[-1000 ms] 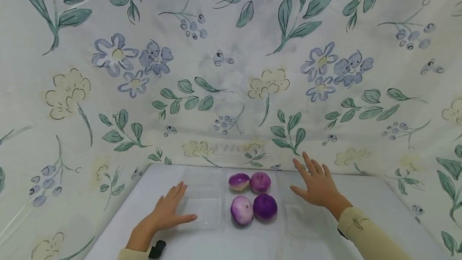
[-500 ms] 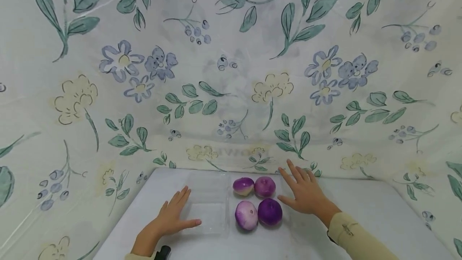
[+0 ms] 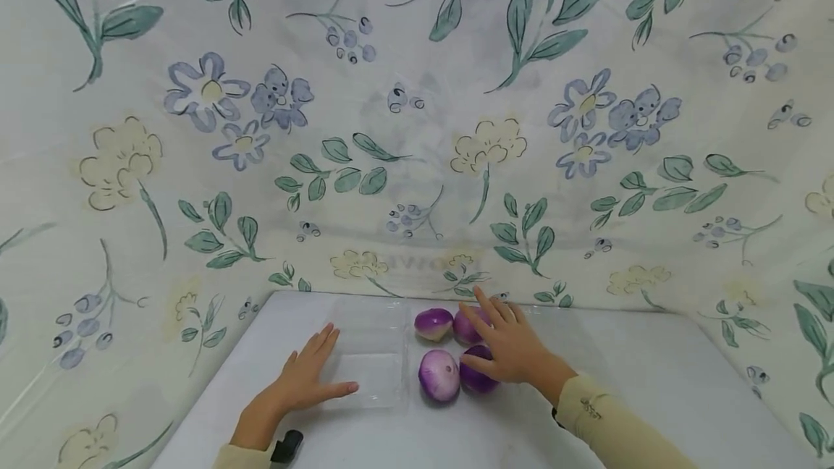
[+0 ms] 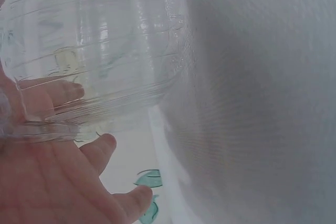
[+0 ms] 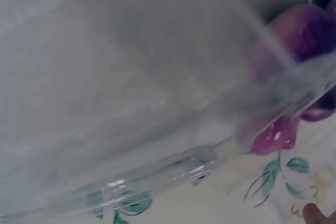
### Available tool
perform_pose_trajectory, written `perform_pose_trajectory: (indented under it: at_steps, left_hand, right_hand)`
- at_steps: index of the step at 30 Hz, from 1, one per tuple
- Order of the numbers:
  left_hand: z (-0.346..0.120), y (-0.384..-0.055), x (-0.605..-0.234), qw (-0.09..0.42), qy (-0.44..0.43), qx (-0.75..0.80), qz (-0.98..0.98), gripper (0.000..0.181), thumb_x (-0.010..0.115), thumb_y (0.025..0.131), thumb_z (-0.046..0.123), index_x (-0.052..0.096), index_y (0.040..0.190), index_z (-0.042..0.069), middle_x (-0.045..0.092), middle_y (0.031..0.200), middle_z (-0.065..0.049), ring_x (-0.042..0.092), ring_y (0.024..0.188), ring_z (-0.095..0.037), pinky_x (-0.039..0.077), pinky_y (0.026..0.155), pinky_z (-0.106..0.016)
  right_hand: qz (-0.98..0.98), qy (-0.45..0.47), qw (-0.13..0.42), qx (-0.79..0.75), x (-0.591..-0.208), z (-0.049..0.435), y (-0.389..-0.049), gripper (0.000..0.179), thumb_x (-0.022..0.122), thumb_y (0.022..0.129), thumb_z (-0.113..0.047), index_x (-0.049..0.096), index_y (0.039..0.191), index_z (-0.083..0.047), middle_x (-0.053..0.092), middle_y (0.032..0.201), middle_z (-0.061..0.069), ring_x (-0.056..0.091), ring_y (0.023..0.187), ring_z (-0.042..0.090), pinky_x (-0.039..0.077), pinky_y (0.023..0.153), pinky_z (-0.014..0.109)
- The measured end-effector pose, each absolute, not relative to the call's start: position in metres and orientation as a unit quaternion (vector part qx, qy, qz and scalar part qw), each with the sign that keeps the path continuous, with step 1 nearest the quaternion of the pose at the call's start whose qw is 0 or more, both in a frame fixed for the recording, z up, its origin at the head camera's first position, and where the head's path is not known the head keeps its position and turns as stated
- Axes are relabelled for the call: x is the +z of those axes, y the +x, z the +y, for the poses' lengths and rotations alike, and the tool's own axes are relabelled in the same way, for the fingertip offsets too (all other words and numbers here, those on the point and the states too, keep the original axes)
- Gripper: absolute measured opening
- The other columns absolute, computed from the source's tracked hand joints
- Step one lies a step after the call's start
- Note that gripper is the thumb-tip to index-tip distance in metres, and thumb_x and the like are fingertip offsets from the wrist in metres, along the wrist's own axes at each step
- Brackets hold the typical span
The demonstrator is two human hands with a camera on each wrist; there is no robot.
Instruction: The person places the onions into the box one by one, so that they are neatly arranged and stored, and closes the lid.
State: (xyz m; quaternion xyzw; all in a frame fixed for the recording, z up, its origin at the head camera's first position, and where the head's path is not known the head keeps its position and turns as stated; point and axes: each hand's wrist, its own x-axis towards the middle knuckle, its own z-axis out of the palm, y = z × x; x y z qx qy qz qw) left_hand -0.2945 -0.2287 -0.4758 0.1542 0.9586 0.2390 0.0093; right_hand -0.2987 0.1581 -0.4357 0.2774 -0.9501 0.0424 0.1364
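Observation:
Several purple-and-white turnips sit in a tight cluster mid-table: a pale front-left one [image 3: 439,378], a back-left one [image 3: 433,325], a back-right one [image 3: 466,327] and a dark front-right one [image 3: 478,382]. My right hand [image 3: 515,347], fingers spread, is over the two right-hand turnips and partly hides them. In the right wrist view a fingertip [image 5: 313,214] shows at the lower corner, with turnips [image 5: 307,30] behind clear plastic. Left of the cluster, my left hand [image 3: 296,382] is at the side of a clear plastic container [image 3: 374,375], thumb extended along its front.
Another clear plastic container, its wall [image 5: 157,177] close in the right wrist view, is to the right of the turnips. All stand on a white table [image 3: 625,382], with a floral curtain [image 3: 417,165] behind it and at its sides.
My right hand has moved left, from above the right-hand container to over the right-hand turnips. The left hand stays beside its container; the turnips have not moved.

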Motion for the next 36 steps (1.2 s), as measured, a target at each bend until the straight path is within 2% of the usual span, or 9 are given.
perform_pose_trajectory:
  at_steps: [9,14,18,22,27,31,36]
  left_hand:
    - [-0.229,-0.294,-0.473,0.024,0.152,0.254,0.955,0.110,0.073,0.079,0.060,0.022,0.156,0.000,0.013,0.165,-0.020,0.013,0.150,-0.047,0.010,0.110,-0.077]
    - [-0.229,-0.297,-0.472,0.020,0.151,0.254,0.955,0.110,0.074,0.079,0.059,0.021,0.156,0.000,0.013,0.165,-0.020,0.014,0.149,-0.047,0.011,0.110,-0.077]
    - [-0.229,-0.296,-0.473,0.018,0.144,0.258,0.955,0.110,0.075,0.078,0.058,0.023,0.156,0.000,0.014,0.165,-0.020,0.015,0.149,-0.046,0.011,0.110,-0.077]
    - [-0.227,-0.293,-0.475,0.024,0.137,0.262,0.955,0.110,0.075,0.078,0.059,0.023,0.156,0.001,0.014,0.165,-0.019,0.015,0.150,-0.046,0.010,0.111,-0.077]
    - [-0.226,-0.293,-0.478,0.014,0.142,0.266,0.953,0.110,0.075,0.077,0.058,0.024,0.156,0.001,0.015,0.165,-0.018,0.016,0.150,-0.045,0.011,0.110,-0.077]
    - [-0.228,-0.292,-0.478,0.013,0.141,0.265,0.954,0.110,0.075,0.078,0.059,0.024,0.156,0.002,0.015,0.165,-0.018,0.016,0.150,-0.044,0.011,0.111,-0.077]
    - [-0.228,-0.292,-0.477,0.026,0.127,0.268,0.955,0.110,0.076,0.077,0.059,0.024,0.156,0.002,0.014,0.165,-0.018,0.016,0.150,-0.044,0.011,0.111,-0.076]
  right_hand:
    - [-0.945,0.306,0.106,0.042,-0.445,0.126,-0.298,0.085,0.050,0.090,-0.069,0.026,0.157,-0.022,0.014,0.166,0.013,0.031,0.145,0.037,0.026,0.115,0.064]
    - [-0.944,0.310,0.097,0.050,-0.449,0.116,-0.298,0.085,0.050,0.090,-0.069,0.029,0.156,-0.021,0.029,0.159,0.014,0.037,0.141,0.038,0.031,0.113,0.063]
    - [-0.949,0.296,0.051,0.097,-0.449,0.108,-0.298,0.087,0.057,0.085,-0.071,0.035,0.153,-0.022,0.043,0.150,0.011,0.043,0.137,0.037,0.037,0.111,0.059]
    - [-0.950,0.286,-0.001,0.123,-0.451,0.101,-0.297,0.093,0.065,0.078,-0.072,0.038,0.152,-0.022,0.048,0.148,0.009,0.049,0.134,0.033,0.038,0.110,0.058]
    - [-0.950,0.287,-0.031,0.121,-0.454,0.097,-0.297,0.091,0.072,0.075,-0.066,0.047,0.146,-0.016,0.055,0.142,0.011,0.053,0.131,0.031,0.037,0.111,0.058]
    - [-0.946,0.291,-0.047,0.131,-0.457,0.092,-0.296,0.089,0.078,0.071,-0.063,0.051,0.141,-0.016,0.056,0.141,0.010,0.051,0.133,0.031,0.034,0.114,0.058]
    - [-0.945,0.296,-0.065,0.124,-0.464,0.087,-0.296,0.096,0.081,0.065,-0.065,0.047,0.144,-0.023,0.055,0.143,0.007,0.051,0.134,0.027,0.033,0.114,0.059]
